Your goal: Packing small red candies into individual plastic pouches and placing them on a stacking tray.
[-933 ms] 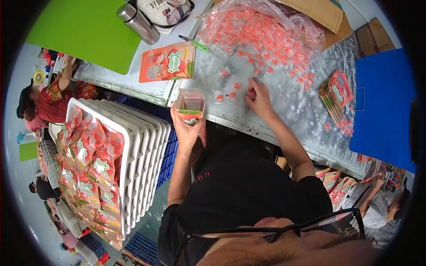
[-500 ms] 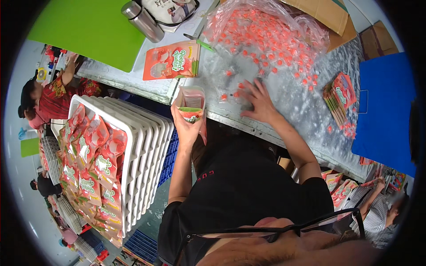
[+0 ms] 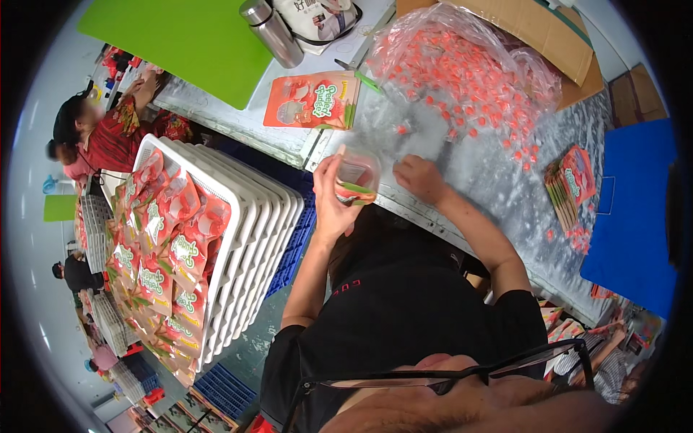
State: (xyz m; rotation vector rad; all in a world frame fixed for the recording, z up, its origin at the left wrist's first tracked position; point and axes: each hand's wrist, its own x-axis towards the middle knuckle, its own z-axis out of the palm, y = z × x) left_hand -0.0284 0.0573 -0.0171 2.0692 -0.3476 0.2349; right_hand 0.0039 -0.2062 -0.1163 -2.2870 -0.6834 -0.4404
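Observation:
My left hand (image 3: 330, 206) is closed round an upright, opened red-and-green pouch (image 3: 356, 192) at the table's near edge. Clear plastic shows at the pouch's mouth; what lies inside is hard to make out. Just to the right, my right hand (image 3: 421, 179) rests low over the table edge with its fingers curled in. Whatever it may hold is hidden. One wrapped red candy (image 3: 401, 130) lies apart, beyond the right hand. Farther back, a heap of small wrapped red candies (image 3: 462, 79) spills from a clear plastic bag (image 3: 538, 68).
Flat pouches (image 3: 307, 101) lie beside green-handled scissors (image 3: 367, 81) and a steel flask (image 3: 273, 32). Another pouch stack (image 3: 567, 189) sits at right near a blue board (image 3: 635, 195). Left, stacked white trays (image 3: 253, 216) hold filled pouches. Co-workers (image 3: 108, 130) sit beyond.
My right hand has drawn back toward the pouch, its spread fingers now curled. Several loose candies near it are gone from the table. The left hand's pouch has shifted right in view.

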